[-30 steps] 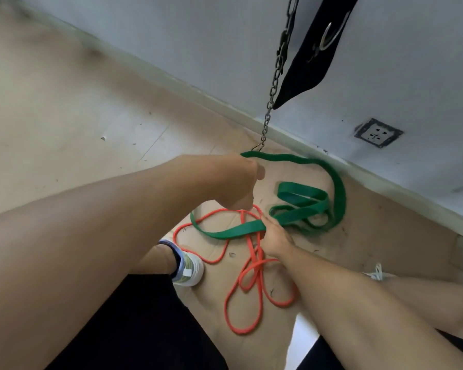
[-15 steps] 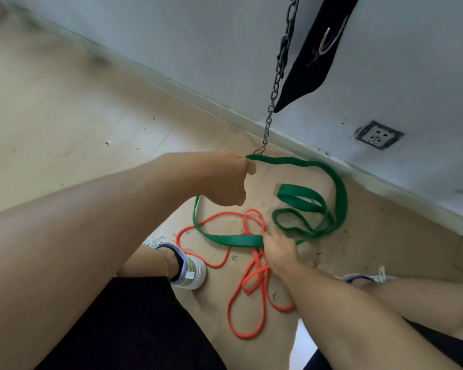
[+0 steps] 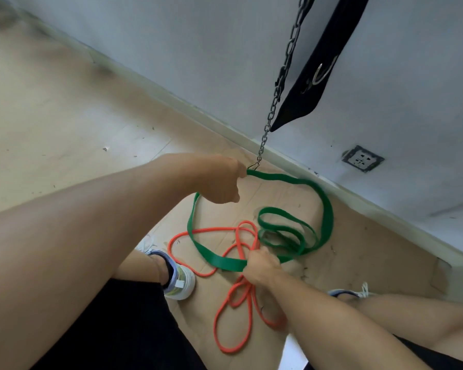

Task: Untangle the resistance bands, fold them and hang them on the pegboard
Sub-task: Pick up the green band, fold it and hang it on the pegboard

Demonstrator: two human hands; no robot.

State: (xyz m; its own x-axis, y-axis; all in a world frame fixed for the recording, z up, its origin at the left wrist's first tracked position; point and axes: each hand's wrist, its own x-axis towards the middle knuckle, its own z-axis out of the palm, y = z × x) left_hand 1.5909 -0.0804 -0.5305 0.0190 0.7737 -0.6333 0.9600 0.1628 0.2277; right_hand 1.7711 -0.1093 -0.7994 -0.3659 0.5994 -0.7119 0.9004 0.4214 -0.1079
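A wide green resistance band [image 3: 328, 209] lies looped on a sheet of cardboard [image 3: 358, 252] on the floor, tangled with a thinner orange band [image 3: 225, 313]. My left hand [image 3: 222, 180] grips the green band's upper end and holds it raised above the floor. My right hand [image 3: 262, 265] is lower, down at the cardboard, with its fingers curled round the green band where the orange band crosses it. Part of the green band is folded into small loops to the right of my right hand. No pegboard is in view.
A metal chain [image 3: 278, 84] with a hook and a black strap [image 3: 313, 65] hang along the white wall, just above my left hand. A wall socket [image 3: 362, 158] sits low on the wall. My shoes [image 3: 179, 279] stand on either side of the bands.
My left hand has lifted the green band's end up and to the left, widening its big loop. My right hand has closed on the band at the crossing, and the small green loops have loosened.
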